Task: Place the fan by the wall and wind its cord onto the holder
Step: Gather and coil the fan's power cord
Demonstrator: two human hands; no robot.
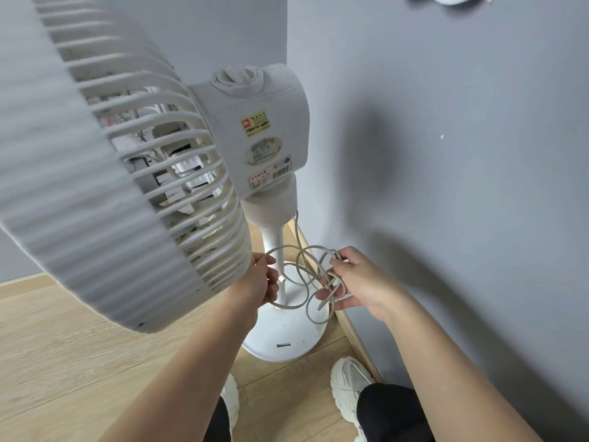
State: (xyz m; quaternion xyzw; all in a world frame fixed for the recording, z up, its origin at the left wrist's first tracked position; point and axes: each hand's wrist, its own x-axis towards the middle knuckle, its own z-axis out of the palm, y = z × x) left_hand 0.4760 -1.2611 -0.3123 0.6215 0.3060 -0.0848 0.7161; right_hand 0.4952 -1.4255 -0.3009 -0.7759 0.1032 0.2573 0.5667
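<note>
Fingers [345,303] of the right hand [360,282] curled round several cord [297,231] coils; the left hand [259,283] pinched one loop beside the fan [255,122] pole. Keeping the loops even would have prevented tangling. Base stood near the wall [446,186], limiting rightward room. Holder was not discernible.

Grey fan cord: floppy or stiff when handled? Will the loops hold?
Probably floppy with some spring: the cord hangs in loose, uneven loops between the left hand and right hand. Likely light, since a light grip carries several loops. The untied, overlapping loops could well slide apart.
</note>
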